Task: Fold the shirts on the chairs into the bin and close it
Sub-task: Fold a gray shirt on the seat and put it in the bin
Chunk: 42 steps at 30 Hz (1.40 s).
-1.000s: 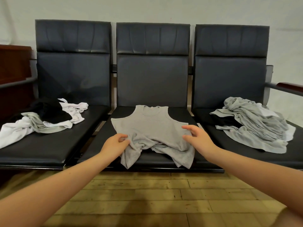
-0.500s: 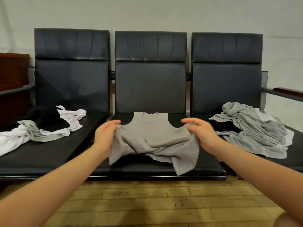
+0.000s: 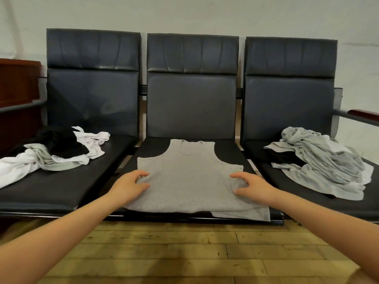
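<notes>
The fingers (image 3: pixel 143 173) of the left hand (image 3: pixel 128 186) curl loosely and pinch the left edge of a grey tank top (image 3: pixel 188 181), with the thumb lying on the cloth. The fingers (image 3: pixel 239 175) of the right hand (image 3: pixel 253 186) are spread and bent, and they grip a small bunch of the cloth at the top's right edge. Both forearms reach in from the bottom corners. The tank top lies spread flat on the seat of the middle chair (image 3: pixel 192 95), neck toward the backrest, and its hem reaches the seat's front edge, with a corner of the lower layer sticking out at the front right. On the seat of the left chair (image 3: pixel 93 87) lies a loose heap of white, pale green and black shirts (image 3: pixel 55 154), well apart from the left hand. On the seat of the right chair (image 3: pixel 290 91) lies a crumpled pile of grey shirts (image 3: pixel 320 162) with some black and white cloth under it. The three dark chairs stand joined in a row against a pale wall (image 3: pixel 184 13). A wooden floor (image 3: pixel 164 253) lies in front of them.
</notes>
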{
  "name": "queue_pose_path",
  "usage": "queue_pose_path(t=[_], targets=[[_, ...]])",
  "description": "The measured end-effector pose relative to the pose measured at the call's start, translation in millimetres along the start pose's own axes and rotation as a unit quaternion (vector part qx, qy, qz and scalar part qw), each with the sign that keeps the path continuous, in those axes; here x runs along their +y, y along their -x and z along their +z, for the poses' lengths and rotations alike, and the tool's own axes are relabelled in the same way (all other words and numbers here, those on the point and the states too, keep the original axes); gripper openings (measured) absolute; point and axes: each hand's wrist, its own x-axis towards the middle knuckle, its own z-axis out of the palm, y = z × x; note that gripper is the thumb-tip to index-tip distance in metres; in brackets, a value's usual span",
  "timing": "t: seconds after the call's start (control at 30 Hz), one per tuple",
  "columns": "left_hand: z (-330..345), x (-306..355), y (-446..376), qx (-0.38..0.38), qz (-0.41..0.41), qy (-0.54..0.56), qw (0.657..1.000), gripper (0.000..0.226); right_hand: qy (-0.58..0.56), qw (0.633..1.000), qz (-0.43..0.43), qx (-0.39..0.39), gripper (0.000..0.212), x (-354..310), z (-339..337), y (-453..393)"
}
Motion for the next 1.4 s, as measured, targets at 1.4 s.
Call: queue_pose_path(t=[1.4], targets=[[23.0, -35.9, -101.0, 0.122, 0.003, -0.149, 0.981, 0.038, 0.157, 0.972, 0.053, 0.165, 0.035, 19.7, 27.8, -126.9]])
